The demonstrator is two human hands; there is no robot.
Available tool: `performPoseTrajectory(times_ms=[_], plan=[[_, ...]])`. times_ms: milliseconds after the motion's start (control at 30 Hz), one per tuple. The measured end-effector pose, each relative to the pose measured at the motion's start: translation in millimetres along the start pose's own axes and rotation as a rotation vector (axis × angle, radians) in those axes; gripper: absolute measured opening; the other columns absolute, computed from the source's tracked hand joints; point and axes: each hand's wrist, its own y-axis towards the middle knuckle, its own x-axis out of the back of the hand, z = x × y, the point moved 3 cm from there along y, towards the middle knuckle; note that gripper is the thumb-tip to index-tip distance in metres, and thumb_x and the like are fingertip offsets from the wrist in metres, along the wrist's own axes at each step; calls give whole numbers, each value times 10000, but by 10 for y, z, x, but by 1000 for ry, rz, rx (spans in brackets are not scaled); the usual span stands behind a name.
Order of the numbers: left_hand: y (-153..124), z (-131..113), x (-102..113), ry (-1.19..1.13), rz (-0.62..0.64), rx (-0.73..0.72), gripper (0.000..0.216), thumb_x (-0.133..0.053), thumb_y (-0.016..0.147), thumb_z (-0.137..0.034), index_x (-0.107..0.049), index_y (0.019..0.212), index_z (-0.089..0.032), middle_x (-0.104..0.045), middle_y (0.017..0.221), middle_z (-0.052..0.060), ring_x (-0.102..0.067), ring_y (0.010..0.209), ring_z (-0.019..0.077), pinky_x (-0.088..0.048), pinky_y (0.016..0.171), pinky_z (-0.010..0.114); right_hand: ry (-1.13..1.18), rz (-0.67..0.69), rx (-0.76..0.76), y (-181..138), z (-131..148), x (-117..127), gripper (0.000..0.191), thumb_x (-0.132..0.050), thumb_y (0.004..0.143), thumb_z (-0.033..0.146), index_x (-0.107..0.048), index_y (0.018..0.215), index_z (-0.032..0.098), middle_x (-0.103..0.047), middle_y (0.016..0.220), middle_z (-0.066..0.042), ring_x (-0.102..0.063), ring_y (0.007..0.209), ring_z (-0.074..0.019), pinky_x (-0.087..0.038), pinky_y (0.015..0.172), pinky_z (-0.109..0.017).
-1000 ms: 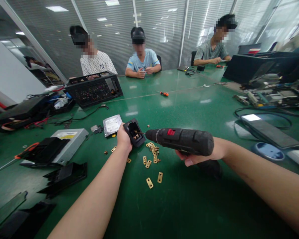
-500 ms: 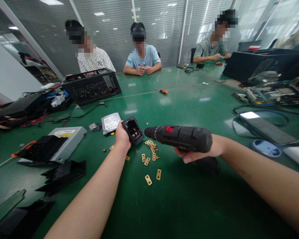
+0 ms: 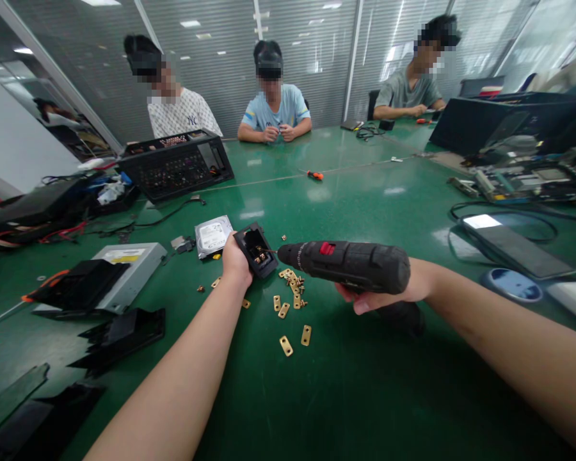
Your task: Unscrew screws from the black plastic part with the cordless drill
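Note:
My left hand [image 3: 236, 261] is closed around the side of a small black plastic box [image 3: 264, 264], tilted so its open face points right. Brass-coloured fittings [image 3: 260, 257] show inside it. A black cordless drill [image 3: 350, 261] with a red switch is gripped by my right hand [image 3: 372, 299]; its handle is partly hidden. The drill points left, its thin bit reaching into the box opening; the bit's tip is hard to make out. Below the box, several brass plates [image 3: 283, 310] with holes and small brass screws [image 3: 301, 282] lie on the green table [image 3: 345, 390].
A hard drive [image 3: 213, 235] lies behind my left hand. To the left are an optical drive [image 3: 141, 261], black plastic pieces [image 3: 120, 339] and a computer case [image 3: 182, 168]. A screwdriver [image 3: 315, 175] lies ahead. Circuit boards [image 3: 532, 182] and a phone [image 3: 516, 246] are right. Several people sit opposite.
My hands, the box and the drill stay almost in place. Across the table, the middle person's hands have lifted slightly.

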Motion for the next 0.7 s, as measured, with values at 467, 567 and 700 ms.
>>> performPoseTrajectory(times_ms=[467, 567, 700], plan=[[-34, -18, -24, 48, -7, -33, 233, -558, 940, -350, -602, 750, -223, -600, 644, 5, -591, 563, 199, -546, 572, 300, -25, -6, -15, 19, 38, 6, 485, -841, 948, 405, -685, 1306, 119, -714, 810, -15, -682, 711, -165, -559, 682, -280], [-31, -20, -19, 41, -5, -37, 220, -572, 932, -352, -608, 757, -223, -603, 636, 0, -592, 560, 194, -545, 564, 289, -54, 15, -23, 28, 55, 8, 308, -826, 954, 400, -717, 1032, 123, -711, 801, -38, -684, 721, -168, -559, 700, -287], [-51, -21, -29, 64, -4, -32, 237, -555, 937, -364, -619, 759, -221, -610, 648, 10, -597, 556, 204, -531, 546, 299, -68, 6, 4, 29, -9, 8, 325, -829, 954, 451, -706, 975, 152, -706, 809, -25, -678, 733, -161, -548, 708, -282]])
